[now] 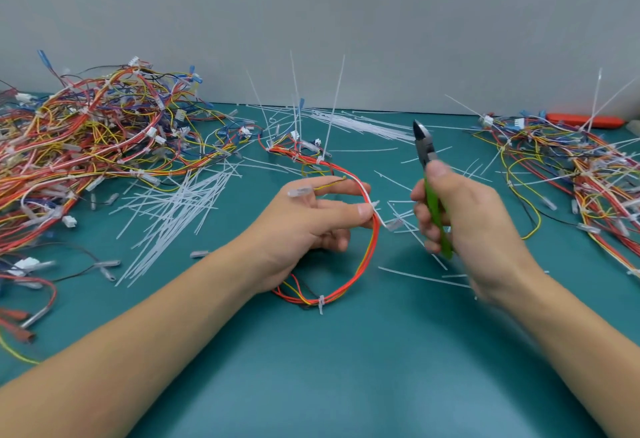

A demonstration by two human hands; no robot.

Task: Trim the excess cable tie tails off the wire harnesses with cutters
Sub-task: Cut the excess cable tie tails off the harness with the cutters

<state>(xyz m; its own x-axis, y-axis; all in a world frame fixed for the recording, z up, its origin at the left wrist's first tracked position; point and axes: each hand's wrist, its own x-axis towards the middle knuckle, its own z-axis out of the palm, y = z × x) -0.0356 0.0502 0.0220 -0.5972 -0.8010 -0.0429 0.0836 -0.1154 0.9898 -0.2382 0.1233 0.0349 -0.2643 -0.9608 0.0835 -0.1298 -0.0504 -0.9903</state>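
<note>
Harness in work (363, 264): thin red/orange/yellow wire loop, lying mid-table on the teal mat (346, 385), far end running up to a tied section with long uncut tails (334, 105) standing upright. Left hand (311, 222) pinching the loop between thumb and fingers at its right side, other fingers loosely extended, a yellow lead draped across the index finger. Right hand (464, 215) wrapped around the green-handled cutters (427, 160), nose pointing up and away, clear of the wires; jaw position unreadable at this angle. Likely handling: light, floppy, no self-support, so best pinched right beside a tie head to hold it steady for the cut. Tails stiff, springy nylon, prone to flicking off when snipped. One tie (321, 304) at the near bottom of the loop looks already short. Thin insulation, easy to nick, so blades flush to the tie head only. Tangled harness pile far left (86, 139), second pile far right (571, 167), cut tails scattered between (173, 215).
</note>
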